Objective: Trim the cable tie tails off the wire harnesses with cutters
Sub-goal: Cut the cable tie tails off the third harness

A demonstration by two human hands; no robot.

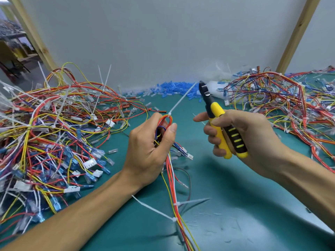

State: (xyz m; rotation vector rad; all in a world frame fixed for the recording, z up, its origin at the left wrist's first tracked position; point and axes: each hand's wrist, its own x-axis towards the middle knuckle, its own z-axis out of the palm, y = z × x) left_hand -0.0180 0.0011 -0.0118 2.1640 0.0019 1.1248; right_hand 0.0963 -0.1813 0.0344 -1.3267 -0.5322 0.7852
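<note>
My left hand (150, 147) grips a wire harness (173, 189) of red, yellow, white and blue wires, looped at the top. A long white cable tie tail (182, 99) sticks up and to the right from the loop. Lower on the same harness, two more tie tails (153, 209) jut sideways. My right hand (243, 136) holds yellow-and-black cutters (215, 116), jaws pointing up and away, a little to the right of the upper tail and apart from it.
A big heap of untrimmed harnesses (54, 131) fills the left of the green mat (226, 205). Another heap (290, 105) lies at the right. Blue and clear terminal sleeves (168, 90) pile along the grey back wall. Wooden posts stand at both sides.
</note>
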